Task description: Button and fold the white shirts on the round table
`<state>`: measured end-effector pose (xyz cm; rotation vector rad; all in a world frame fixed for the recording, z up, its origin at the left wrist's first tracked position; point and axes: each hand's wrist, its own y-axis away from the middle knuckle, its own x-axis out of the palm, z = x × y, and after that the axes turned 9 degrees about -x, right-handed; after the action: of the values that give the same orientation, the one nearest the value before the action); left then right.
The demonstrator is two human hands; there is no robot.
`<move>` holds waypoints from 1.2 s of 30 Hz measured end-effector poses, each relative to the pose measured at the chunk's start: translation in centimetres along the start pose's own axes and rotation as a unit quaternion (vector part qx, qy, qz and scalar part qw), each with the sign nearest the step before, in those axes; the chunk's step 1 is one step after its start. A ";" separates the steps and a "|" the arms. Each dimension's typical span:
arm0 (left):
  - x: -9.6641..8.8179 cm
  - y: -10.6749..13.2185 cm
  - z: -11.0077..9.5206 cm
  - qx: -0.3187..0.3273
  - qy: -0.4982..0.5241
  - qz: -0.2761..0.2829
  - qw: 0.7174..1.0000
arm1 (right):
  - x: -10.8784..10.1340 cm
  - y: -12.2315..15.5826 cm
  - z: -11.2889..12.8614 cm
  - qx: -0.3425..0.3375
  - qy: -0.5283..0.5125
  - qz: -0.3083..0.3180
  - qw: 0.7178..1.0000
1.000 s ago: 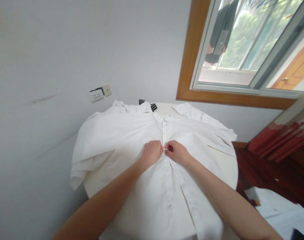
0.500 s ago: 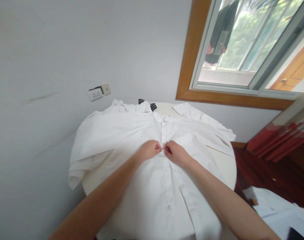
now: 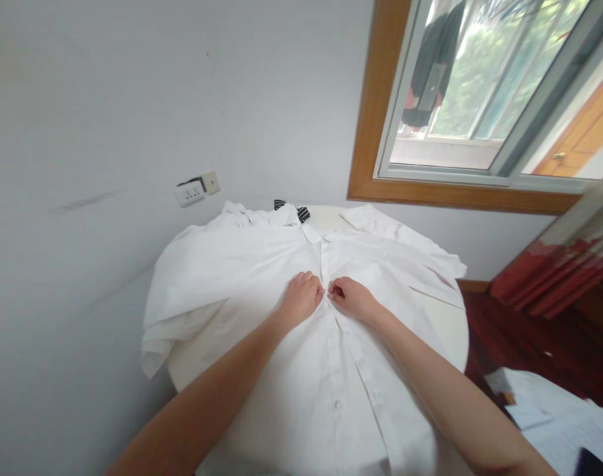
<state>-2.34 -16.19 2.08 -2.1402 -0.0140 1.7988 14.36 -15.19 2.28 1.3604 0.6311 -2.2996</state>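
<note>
Lying spread over most of a round, cream-white desk (image 3: 447, 327), a white, long-sleeved cloth shirt (image 3: 242, 254) has its collar toward the far edge and its lower part toward the near edge. One sleeve side drapes past the left edge, while the other sleeve lies along the far right edge. Both bare hands meet at the button strip, around the desk's middle: the left hand (image 3: 304, 295) rests on the cloth with fingers curled inward, and the right hand (image 3: 351, 299) faces it just beside, thumb and forefinger drawn together; whether either one's fingers pinch the fabric is too small to tell. Below them, the front edges part in a narrow gap. By the far edge, a black-and-white striped piece of cloth (image 3: 303, 214) shows behind the collar. Beyond that stands a pale wall with a white rectangular socket plate (image 3: 190, 194) and a wood-framed glass window (image 3: 475, 99). Past the right edge are a red-and-cream fabric curtain (image 3: 549, 281) and a dark red floor (image 3: 500, 337).
</note>
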 end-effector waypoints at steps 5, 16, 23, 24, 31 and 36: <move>-0.2 0.0 0.3 -0.013 0.044 0.025 0.999 | -0.2 0.6 0.4 0.010 0.026 -0.002 1.000; 0.4 -0.6 1.6 -0.007 0.132 0.071 0.989 | -1.1 1.2 1.6 -0.052 0.109 0.035 0.992; 0.2 -0.4 1.3 -0.011 0.122 0.068 0.990 | -2.7 1.7 1.9 -0.109 0.155 0.088 0.978; 0.2 -0.4 1.3 -0.010 0.128 0.070 0.989 | -2.9 1.9 1.8 -0.115 0.155 0.092 0.977; 0.2 -0.8 1.8 -0.018 0.172 0.095 0.980 | -2.9 2.7 0.4 -0.119 0.082 0.053 0.988; 0.4 -1.0 1.9 -0.030 0.179 0.100 0.978 | -2.7 2.7 -0.3 -0.110 0.030 0.024 0.993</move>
<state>-3.91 -14.71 1.69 -2.5575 0.2445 1.5000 17.28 -16.94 4.02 1.3295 0.8352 -2.0872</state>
